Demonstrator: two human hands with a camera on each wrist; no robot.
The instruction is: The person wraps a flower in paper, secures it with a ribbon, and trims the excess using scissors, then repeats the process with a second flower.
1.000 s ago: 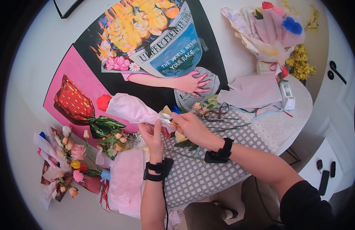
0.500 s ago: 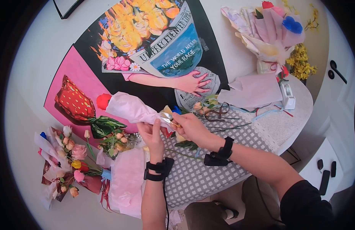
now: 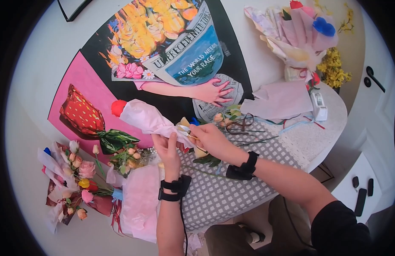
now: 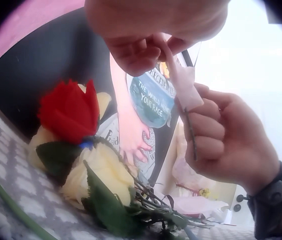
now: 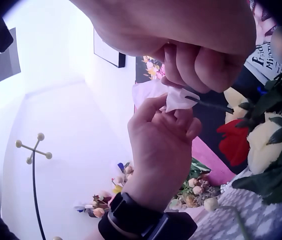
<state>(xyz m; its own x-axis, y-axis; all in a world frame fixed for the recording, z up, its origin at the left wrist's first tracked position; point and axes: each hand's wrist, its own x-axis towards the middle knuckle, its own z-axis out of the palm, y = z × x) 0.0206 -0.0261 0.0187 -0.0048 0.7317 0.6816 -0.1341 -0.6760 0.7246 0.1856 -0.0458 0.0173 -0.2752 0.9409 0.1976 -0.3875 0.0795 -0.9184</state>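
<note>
A single red flower (image 3: 118, 108) is wrapped in pale pink paper (image 3: 142, 116), its bloom pointing to the left. My left hand (image 3: 167, 151) holds the gathered lower part of this paper between thumb and fingers. My right hand (image 3: 214, 143) is at the narrow end, fingers curled round a small shiny silver-and-gold piece (image 3: 188, 132) whose kind I cannot tell. Below the paper's end, a thin dark stem (image 4: 191, 137) sticks out beside the right hand's curled fingers in the left wrist view. A loose red bloom (image 4: 70, 112) and cream roses (image 4: 98, 172) lie beneath the hands.
A pink paper sheet (image 3: 140, 200) lies left on the patterned cloth (image 3: 231, 200). Bouquets (image 3: 78, 183) are at the far left. Another sheet (image 3: 283, 101), ribbons (image 3: 298, 122) and a white tape dispenser (image 3: 319, 106) sit at the right. Paintings (image 3: 95, 77) stand behind.
The wrapped flower has tilted slightly, its red head moving up and a little right. The shiny piece shows less than half a second ago. Both hands keep nearly the same place.
</note>
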